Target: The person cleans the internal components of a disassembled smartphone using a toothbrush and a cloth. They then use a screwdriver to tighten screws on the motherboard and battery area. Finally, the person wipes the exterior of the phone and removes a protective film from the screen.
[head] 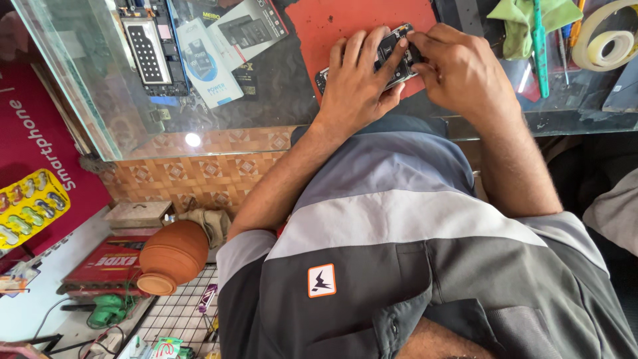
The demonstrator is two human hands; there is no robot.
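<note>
two hands meet over an opened phone [392, 56] lying on a red mat [345, 20] on the glass surface [266, 100]. nearest, the grey striped shirt fills the lower view, a clay pot [171, 256] and wire rack down at its left. up at the surface edge, left hand [355, 86] lies flat, fingers [362, 46] spread across the phone's body, pinning it. right hand [458, 70] curls in beside, fingertips pinching at the phone's top edge; what they pinch is hidden. open glass left of the mat. under it, white and dark boxes [212, 56]. far right, green cloth [525, 23], tape roll [608, 40].
</note>
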